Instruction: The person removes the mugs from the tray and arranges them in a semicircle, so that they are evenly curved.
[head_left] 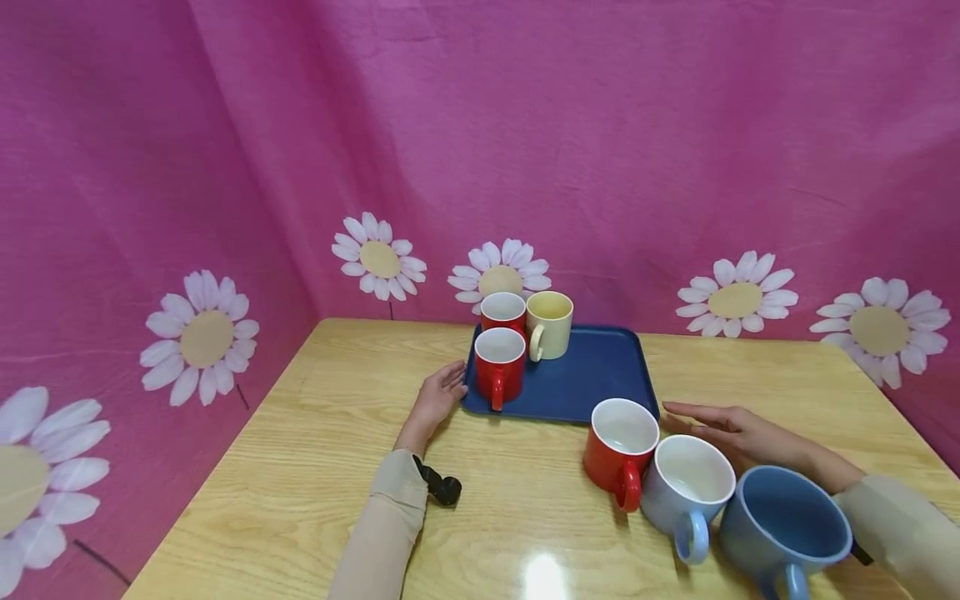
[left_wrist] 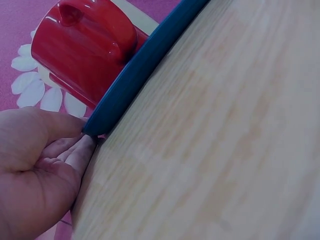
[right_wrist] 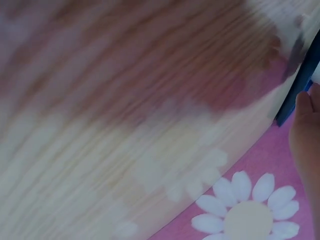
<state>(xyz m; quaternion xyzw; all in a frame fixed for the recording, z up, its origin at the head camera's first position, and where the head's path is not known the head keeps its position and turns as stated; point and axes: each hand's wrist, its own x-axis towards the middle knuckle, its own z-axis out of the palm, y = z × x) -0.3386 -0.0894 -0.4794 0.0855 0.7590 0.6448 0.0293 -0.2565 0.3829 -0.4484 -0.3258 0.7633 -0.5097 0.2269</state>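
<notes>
A dark blue tray point(head_left: 592, 379) lies on the table with two red mugs and a cream-yellow mug point(head_left: 555, 340) at its left side. The front red mug point(head_left: 504, 382) stands nearest my left hand point(head_left: 437, 398). In the left wrist view, the thumb of that hand point(left_wrist: 40, 165) is at the top of the tray's edge point(left_wrist: 131, 75) and the fingers are below it, pinching the rim. My right hand point(head_left: 750, 433) is by the tray's right front corner, fingers extended, holding nothing. Its fingers show beside the tray edge point(right_wrist: 300, 82) in the right wrist view; whether they touch is unclear.
Near the right hand, a red mug point(head_left: 611, 462), a light blue mug point(head_left: 667, 500) with a white inside and a larger grey-blue mug point(head_left: 772, 533) stand in a slanting row on the wooden table point(head_left: 300, 467). A pink flowered cloth point(head_left: 562, 150) hangs behind the table.
</notes>
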